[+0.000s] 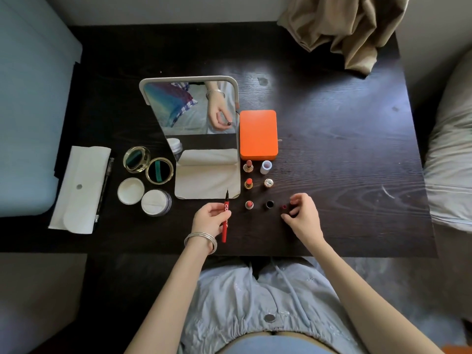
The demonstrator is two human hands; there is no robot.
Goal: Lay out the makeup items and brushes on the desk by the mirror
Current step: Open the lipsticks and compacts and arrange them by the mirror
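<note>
My left hand (pixel 210 218) grips a red eyeliner pen (pixel 225 223), its uncapped black tip pointing at the base of the white-framed mirror (pixel 189 83). My right hand (pixel 304 217) hovers with loosely curled fingers on either side of a small red cap (pixel 284 207) standing on the dark desk (pixel 344 162); I see no contact. Right of the mirror stand three open lipsticks (pixel 248 183) in a column, with their caps (pixel 268 183) beside them. Behind these lies an orange case (pixel 258 134).
Left of the mirror sit two open gold compacts (pixel 159 171), a powder jar (pixel 155 202) and its lid (pixel 130 190). A white pouch (pixel 81 190) and a black pencil (pixel 104 185) lie at the desk's left edge. Beige cloth (pixel 344 29) covers the back right corner.
</note>
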